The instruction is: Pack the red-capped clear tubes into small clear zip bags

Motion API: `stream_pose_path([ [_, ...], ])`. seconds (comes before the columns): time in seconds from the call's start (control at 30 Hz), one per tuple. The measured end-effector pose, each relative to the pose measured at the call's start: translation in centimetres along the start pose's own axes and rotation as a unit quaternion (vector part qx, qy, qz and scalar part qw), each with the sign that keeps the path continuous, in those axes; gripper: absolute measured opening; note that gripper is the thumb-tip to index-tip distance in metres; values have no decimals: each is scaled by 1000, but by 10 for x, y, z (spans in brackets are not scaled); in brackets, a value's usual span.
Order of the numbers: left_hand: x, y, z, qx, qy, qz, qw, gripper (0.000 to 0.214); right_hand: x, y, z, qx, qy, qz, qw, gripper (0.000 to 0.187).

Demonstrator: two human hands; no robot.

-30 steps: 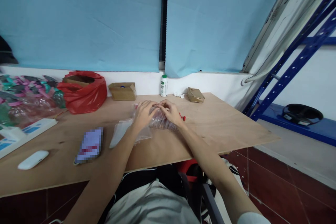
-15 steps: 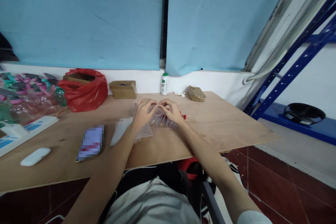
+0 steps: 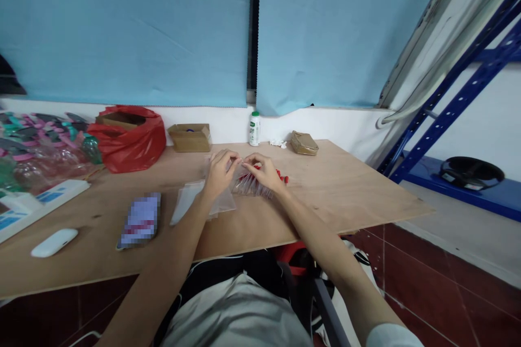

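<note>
My left hand (image 3: 221, 172) and my right hand (image 3: 264, 171) meet above the table, thumbs and fingers pinched, fingertips almost touching. Between them shows a little thin clear plastic, apparently the edge of a clear plastic bag; most of it is hidden by the fingers. Just below my right hand lies a pile of slim clear tubes (image 3: 253, 186) with red ends (image 3: 282, 177) pointing right. Flat clear plastic bags (image 3: 188, 201) are spread under and beside my left wrist.
On the wooden table (image 3: 350, 195) are a phone (image 3: 140, 219), a white case (image 3: 55, 243) and a power strip (image 3: 52, 200) at left. Behind stand spray bottles (image 3: 32, 168), a red bag (image 3: 130, 146), an open box (image 3: 190, 138), a white bottle (image 3: 254, 130) and a brown packet (image 3: 304, 142).
My hands have drawn slightly apart at the fingertips, and less clear plastic shows between them. More of the red ends under my right hand is visible.
</note>
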State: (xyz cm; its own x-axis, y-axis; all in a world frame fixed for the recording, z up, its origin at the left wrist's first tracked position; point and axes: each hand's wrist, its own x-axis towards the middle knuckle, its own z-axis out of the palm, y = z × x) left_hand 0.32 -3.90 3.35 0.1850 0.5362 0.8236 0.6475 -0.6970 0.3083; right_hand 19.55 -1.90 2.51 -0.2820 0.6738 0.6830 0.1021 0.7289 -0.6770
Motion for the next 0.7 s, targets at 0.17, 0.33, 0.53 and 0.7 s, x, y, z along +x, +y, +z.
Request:
stream_pose_path([
  [0.17, 1, 2, -2, 1, -37, 14, 999, 24, 0, 0, -5, -9, 4, -3, 1000, 31],
  [0.33, 1, 1, -2, 9, -44, 26, 999, 26, 0, 0, -5, -5, 4, -15, 1000, 31],
  [0.53, 1, 2, -2, 1, -18, 20, 1000, 23, 1, 4, -4, 1, 6, 20, 1000, 33],
  [0.7, 1, 1, -2, -3, -21, 4, 1000, 21, 1, 5, -7, -11, 1, 12, 1000, 33],
])
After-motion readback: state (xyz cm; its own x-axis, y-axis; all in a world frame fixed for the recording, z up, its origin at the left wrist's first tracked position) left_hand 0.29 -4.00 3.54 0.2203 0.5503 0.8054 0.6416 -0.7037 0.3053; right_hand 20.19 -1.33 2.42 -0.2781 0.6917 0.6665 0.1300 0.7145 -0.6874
